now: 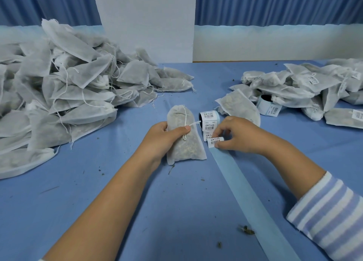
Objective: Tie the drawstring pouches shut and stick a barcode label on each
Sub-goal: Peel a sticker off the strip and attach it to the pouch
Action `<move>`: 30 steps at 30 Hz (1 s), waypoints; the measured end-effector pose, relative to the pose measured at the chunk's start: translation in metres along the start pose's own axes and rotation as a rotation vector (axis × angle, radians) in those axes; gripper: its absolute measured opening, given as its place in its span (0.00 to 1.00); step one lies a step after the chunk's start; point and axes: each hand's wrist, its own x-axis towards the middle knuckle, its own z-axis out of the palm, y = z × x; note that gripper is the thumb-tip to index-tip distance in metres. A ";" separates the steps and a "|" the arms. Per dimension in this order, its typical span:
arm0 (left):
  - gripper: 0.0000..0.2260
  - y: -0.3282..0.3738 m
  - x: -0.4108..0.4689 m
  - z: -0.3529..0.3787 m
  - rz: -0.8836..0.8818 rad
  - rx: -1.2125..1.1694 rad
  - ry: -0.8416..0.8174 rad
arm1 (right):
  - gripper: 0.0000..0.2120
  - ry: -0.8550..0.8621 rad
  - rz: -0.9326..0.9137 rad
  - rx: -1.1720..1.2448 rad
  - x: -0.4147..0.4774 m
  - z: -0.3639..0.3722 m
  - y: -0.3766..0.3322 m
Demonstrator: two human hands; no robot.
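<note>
My left hand (167, 136) grips a filled white drawstring pouch (183, 142) at the table's middle, thumb across its front over the knotted string. Its neck is drawn tight and points away from me. My right hand (235, 136) pinches a white barcode label (215, 141) that curls up off the blue backing strip (241, 184). The label roll (209, 119) lies just beyond, between both hands. No label shows on the held pouch.
A big heap of unlabelled pouches (64, 87) fills the left side. A pile of labelled pouches (306, 87) lies at the right, with a second label roll (268, 104) among them. One pouch (239, 107) lies behind my right hand. Herb crumbs (246, 230) dot the blue table.
</note>
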 end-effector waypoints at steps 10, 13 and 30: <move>0.15 0.000 0.001 0.000 0.008 0.008 -0.026 | 0.10 0.008 -0.013 0.049 -0.003 -0.003 -0.005; 0.15 -0.001 0.002 0.000 0.009 0.010 -0.023 | 0.13 0.013 -0.025 0.036 -0.004 -0.004 -0.007; 0.09 -0.001 0.002 0.011 -0.059 -0.233 -0.333 | 0.11 0.044 -0.035 -0.038 -0.008 -0.005 -0.013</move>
